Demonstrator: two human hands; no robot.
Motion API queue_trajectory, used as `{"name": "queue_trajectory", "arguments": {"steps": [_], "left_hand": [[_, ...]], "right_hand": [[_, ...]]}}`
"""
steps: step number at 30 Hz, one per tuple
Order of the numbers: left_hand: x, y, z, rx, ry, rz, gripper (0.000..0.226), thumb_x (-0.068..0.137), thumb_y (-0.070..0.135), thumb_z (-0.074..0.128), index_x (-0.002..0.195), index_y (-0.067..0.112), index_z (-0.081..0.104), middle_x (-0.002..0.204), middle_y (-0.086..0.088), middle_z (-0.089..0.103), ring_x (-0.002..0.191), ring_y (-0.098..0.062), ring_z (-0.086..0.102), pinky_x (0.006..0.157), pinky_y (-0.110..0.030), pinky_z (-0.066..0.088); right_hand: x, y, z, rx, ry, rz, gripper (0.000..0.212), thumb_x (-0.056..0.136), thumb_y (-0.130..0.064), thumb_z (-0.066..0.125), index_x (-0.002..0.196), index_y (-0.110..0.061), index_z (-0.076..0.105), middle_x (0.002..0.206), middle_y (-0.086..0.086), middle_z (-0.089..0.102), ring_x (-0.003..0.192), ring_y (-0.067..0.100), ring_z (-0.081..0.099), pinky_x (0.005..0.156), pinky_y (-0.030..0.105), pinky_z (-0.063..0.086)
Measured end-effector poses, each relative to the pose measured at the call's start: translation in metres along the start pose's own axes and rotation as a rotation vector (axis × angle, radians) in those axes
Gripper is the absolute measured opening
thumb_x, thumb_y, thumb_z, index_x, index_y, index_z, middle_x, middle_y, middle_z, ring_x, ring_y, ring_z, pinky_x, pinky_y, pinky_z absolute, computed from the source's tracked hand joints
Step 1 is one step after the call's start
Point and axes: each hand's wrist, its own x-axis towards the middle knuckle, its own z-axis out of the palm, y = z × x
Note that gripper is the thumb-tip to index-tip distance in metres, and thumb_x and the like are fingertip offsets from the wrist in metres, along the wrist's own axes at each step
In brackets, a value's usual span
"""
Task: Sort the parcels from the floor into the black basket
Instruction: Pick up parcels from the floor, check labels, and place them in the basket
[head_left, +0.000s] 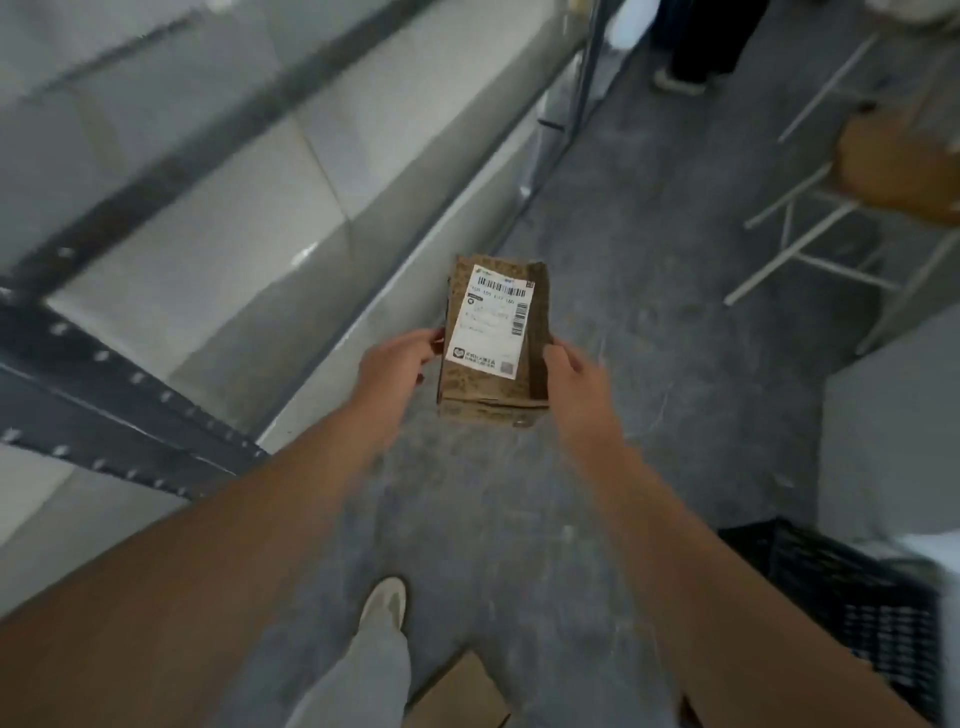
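Note:
A small brown cardboard parcel (493, 338) with a white barcode label facing up is held in the air above the grey floor. My left hand (397, 361) grips its left edge and my right hand (574, 379) grips its right edge. The black basket (852, 597), a mesh-walled crate, stands on the floor at the lower right, partly cut off by the frame. Another brown parcel (460, 696) lies on the floor by my feet at the bottom edge.
A metal shelving rack (130, 410) with white panels runs along the left. A white-framed stool (831, 228) carrying a brown parcel (898, 161) stands at the right. Another person's legs (696, 47) are at the far end of the aisle. A grey box (893, 426) sits beside the basket.

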Motion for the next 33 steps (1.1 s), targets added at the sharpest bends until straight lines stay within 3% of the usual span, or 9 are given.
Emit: {"name": "queue_trajectory", "arguments": {"steps": [4,8,12,16,19,24,27,30,33], "left_hand": [[-0.072,0.1,-0.04,-0.052,0.085,0.177,0.024,0.089,0.005,0.058,0.098,0.021,0.073,0.101,0.0,0.075,0.104,-0.019,0.068,0.096,-0.039,0.053],[-0.163,0.149,-0.085,-0.125,0.233,0.281,0.015,0.096,0.006,0.054,0.105,0.01,0.066,0.102,-0.004,0.07,0.09,-0.015,0.068,0.069,-0.023,0.056],[-0.24,0.167,-0.125,-0.114,0.359,0.391,0.008,0.097,0.01,0.055,0.102,0.01,0.061,0.104,-0.005,0.068,0.094,-0.016,0.067,0.075,-0.024,0.056],[-0.306,0.173,-0.164,-0.103,0.492,0.451,0.006,0.098,0.014,0.055,0.102,0.012,0.059,0.1,-0.004,0.069,0.089,-0.014,0.067,0.067,-0.021,0.051],[-0.344,0.176,-0.2,-0.12,0.554,0.449,0.007,0.099,0.012,0.052,0.102,0.01,0.059,0.101,-0.008,0.069,0.092,-0.02,0.067,0.074,-0.031,0.056],[-0.402,0.166,-0.265,-0.213,0.685,0.437,0.015,0.095,0.011,0.054,0.103,0.014,0.067,0.102,-0.005,0.072,0.099,-0.024,0.067,0.079,-0.037,0.057],[-0.438,0.145,-0.304,-0.25,0.747,0.45,0.012,0.094,0.012,0.058,0.101,0.016,0.067,0.104,-0.003,0.072,0.101,-0.024,0.068,0.087,-0.042,0.057],[-0.479,0.118,-0.342,-0.303,0.8,0.46,0.016,0.095,0.013,0.06,0.109,0.018,0.065,0.112,-0.001,0.07,0.103,-0.02,0.068,0.089,-0.043,0.057],[-0.524,0.084,-0.38,-0.352,0.853,0.469,0.026,0.098,0.02,0.057,0.123,0.024,0.063,0.118,0.004,0.07,0.107,-0.017,0.068,0.091,-0.041,0.057]], "right_hand": [[-0.05,-0.114,-0.019,0.04,-0.061,-0.187,0.029,0.101,-0.017,0.041,0.105,-0.026,0.069,0.101,-0.002,0.071,0.093,0.012,0.066,0.084,0.029,0.054],[-0.117,-0.194,-0.027,0.007,-0.249,-0.388,0.028,0.102,-0.009,0.043,0.109,-0.019,0.069,0.095,-0.002,0.07,0.082,0.008,0.066,0.078,0.027,0.056],[-0.175,-0.244,-0.019,-0.08,-0.369,-0.566,0.019,0.099,-0.011,0.051,0.099,-0.02,0.067,0.093,-0.009,0.067,0.087,0.008,0.063,0.078,0.019,0.052],[-0.234,-0.274,0.005,-0.04,-0.532,-0.583,0.012,0.1,-0.024,0.053,0.106,-0.021,0.063,0.095,-0.01,0.067,0.087,0.005,0.063,0.066,0.017,0.047],[-0.276,-0.286,0.03,-0.008,-0.63,-0.588,0.015,0.101,-0.029,0.053,0.113,-0.023,0.058,0.104,-0.011,0.063,0.093,0.002,0.061,0.07,0.018,0.049],[-0.341,-0.289,0.079,0.018,-0.891,-0.387,0.029,0.102,-0.022,0.051,0.129,-0.03,0.053,0.116,0.001,0.065,0.1,0.016,0.069,0.085,0.034,0.059],[-0.386,-0.289,0.107,0.037,-0.978,-0.382,0.038,0.103,-0.015,0.046,0.133,-0.038,0.052,0.109,-0.007,0.067,0.1,0.011,0.068,0.087,0.03,0.057],[-0.44,-0.284,0.136,0.02,-1.067,-0.389,0.036,0.104,-0.02,0.045,0.127,-0.047,0.052,0.11,-0.008,0.066,0.098,0.006,0.066,0.074,0.02,0.056],[-0.498,-0.268,0.172,-0.006,-1.155,-0.369,0.032,0.104,-0.028,0.043,0.125,-0.05,0.054,0.111,-0.011,0.069,0.1,0.006,0.066,0.085,0.03,0.057]]}}
